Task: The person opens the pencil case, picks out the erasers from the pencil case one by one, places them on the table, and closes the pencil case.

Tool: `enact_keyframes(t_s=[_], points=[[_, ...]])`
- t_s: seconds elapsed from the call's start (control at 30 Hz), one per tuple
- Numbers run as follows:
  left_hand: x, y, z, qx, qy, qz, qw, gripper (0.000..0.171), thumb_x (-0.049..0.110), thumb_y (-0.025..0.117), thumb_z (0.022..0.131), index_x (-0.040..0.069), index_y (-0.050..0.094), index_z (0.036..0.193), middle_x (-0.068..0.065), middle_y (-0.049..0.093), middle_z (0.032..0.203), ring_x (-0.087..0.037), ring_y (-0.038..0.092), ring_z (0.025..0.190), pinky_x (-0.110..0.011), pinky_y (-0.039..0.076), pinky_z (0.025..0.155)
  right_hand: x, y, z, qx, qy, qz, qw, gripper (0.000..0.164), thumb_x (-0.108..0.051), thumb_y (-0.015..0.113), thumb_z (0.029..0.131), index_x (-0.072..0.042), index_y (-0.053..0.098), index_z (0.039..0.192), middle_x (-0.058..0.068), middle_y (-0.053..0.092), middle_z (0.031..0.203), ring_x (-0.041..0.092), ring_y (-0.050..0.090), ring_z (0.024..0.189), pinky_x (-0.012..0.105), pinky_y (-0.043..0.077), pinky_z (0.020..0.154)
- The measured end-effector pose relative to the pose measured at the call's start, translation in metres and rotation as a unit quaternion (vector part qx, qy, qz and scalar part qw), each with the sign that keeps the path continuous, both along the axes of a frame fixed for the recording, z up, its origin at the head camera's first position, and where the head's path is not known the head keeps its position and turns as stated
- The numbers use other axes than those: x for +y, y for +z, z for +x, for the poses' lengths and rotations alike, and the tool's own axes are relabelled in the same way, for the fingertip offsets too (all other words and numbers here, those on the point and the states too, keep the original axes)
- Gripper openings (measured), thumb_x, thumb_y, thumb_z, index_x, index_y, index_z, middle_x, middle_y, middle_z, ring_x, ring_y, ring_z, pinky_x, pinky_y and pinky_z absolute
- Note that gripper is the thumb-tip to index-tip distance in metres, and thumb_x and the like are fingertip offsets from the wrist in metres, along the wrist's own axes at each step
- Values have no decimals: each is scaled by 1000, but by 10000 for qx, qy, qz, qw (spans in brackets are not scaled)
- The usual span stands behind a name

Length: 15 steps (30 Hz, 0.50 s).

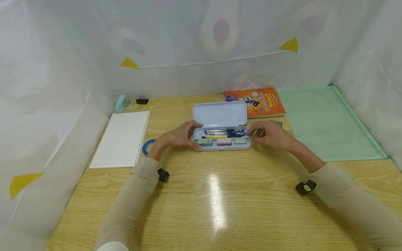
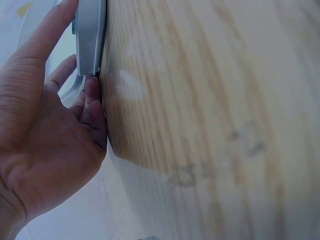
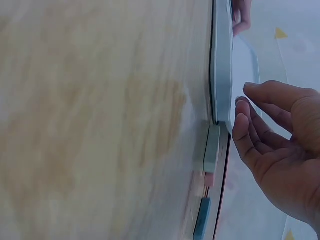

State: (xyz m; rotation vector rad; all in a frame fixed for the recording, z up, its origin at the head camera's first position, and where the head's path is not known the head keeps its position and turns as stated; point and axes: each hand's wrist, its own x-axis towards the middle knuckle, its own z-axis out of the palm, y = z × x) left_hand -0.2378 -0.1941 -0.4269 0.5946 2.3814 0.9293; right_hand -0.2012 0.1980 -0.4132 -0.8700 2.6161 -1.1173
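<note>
A pale blue pencil case [image 1: 220, 114] lies open on the table, its lid tipped back. Several pens [image 1: 224, 132] and a yellow-and-black pencil [image 1: 221, 137] are in its rear part. Along the front, separate compartments hold a green block [image 1: 205, 141], a pinkish block [image 1: 223, 141] and a pale green block [image 1: 240, 141], eraser-like. My left hand [image 1: 181, 135] grips the case's left end, thumb at the front and fingers at the end and behind. At the right end, my right hand [image 1: 271, 136] hovers with loosely bent fingers. In the right wrist view nothing shows between its thumb and fingertips.
An orange book [image 1: 265, 106] lies behind the case, beside a green translucent mat [image 1: 333, 125]. Leftward are a white notepad [image 1: 120, 139], blue tape roll [image 1: 147, 146], stapler [image 1: 121, 104] and binder clip [image 1: 142, 101]. Small blocks [image 3: 211, 150] sit beyond the case's right end.
</note>
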Motion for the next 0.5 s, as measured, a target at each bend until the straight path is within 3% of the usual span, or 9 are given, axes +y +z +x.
enact_keyframes(t_s=[0.3,0.5], points=[[1,-1,0,-102,38,145,9998,88,36,90,82,19,40,152,-7,43,141,-24,43,127,-42,38,111,-14,-1,9,59,220,326,9992,24,2,74,92,-10,79,113,3,60,96,16,64,87,30,56,77],[1,1,0,-129,51,192,9997,87,35,90,82,18,41,152,-6,43,140,-25,43,127,-42,38,111,-18,-2,11,101,386,347,9986,24,4,76,90,-8,79,110,5,67,100,16,67,86,31,57,76]])
